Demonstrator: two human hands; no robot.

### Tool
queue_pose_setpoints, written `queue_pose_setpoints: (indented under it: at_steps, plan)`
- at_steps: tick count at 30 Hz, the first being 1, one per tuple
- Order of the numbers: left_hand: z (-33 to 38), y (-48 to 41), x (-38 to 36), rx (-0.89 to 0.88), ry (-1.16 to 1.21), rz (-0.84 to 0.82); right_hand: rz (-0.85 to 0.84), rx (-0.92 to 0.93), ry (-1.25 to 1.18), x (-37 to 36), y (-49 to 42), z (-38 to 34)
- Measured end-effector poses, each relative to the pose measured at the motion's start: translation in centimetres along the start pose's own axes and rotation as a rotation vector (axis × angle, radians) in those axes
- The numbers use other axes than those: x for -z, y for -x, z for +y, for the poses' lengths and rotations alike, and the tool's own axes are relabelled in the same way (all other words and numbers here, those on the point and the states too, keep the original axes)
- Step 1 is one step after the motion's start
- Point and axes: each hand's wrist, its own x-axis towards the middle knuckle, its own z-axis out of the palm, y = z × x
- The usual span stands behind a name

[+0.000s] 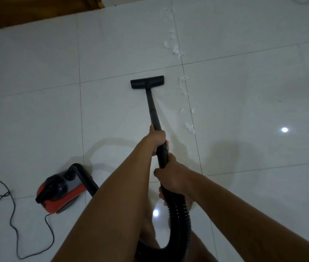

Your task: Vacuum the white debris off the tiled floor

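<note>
- White debris (184,86) shows in the head view as a broken trail along one grout line of the tiled floor (244,91). It runs from 1 o'clock of the floor head (147,82) down to its 5 o'clock.
- That black head sits flat on the tile, with the nearest clumps just beside it at 3 o'clock, not under it.
- The left hand (157,140) is wrapped tight round the wand (153,110), fingers fully curled.
- The right hand (174,178), at 6 o'clock of the left, grips the handle end where the ribbed hose (180,214) begins.
- The red canister (61,188) stands at 8 o'clock of the hands, its cord (12,214) trailing off towards 7.
- Judging by the trail, sweeping is under way with most of the debris uncollected.
- The next move calls for sliding the head to 3 o'clock onto the grout line. After that it should run along the line, flat to the tile.
</note>
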Motion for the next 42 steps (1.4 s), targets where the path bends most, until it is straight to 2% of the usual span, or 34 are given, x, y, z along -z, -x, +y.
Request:
queue_pose_setpoints:
  at_steps: [6,10,17,22,29,35,42]
  plan:
    - [-4.5,2.6,-0.2,0.008,-0.056,-0.01,-0.013,0.003,-0.025,-2.4,2.1,3.8]
    - [-7.1,3.4,0.1,0.0,-0.107,-0.016,-0.039,-0.017,-0.135,-4.2,3.4,5.7]
    - [-11.7,3.7,2.6,-0.013,-0.168,-0.039,0.088,-0.004,-0.002,-10.2,2.6,8.7]
    - [-15.3,3.7,5.8,-0.01,-0.214,-0.065,0.131,0.017,-0.035,-15.9,1.7,10.3]
    - [-20.7,4.8,9.9,-0.016,-0.296,-0.101,0.156,0.035,-0.212,-23.6,1.3,13.3]
    - [-24.4,6.7,11.7,-0.016,-0.352,-0.105,0.104,0.019,-0.418,-27.7,2.9,15.4]
    - [-29.6,8.1,14.7,-0.024,-0.45,-0.124,0.158,0.034,-0.499,-34.0,3.9,18.2]
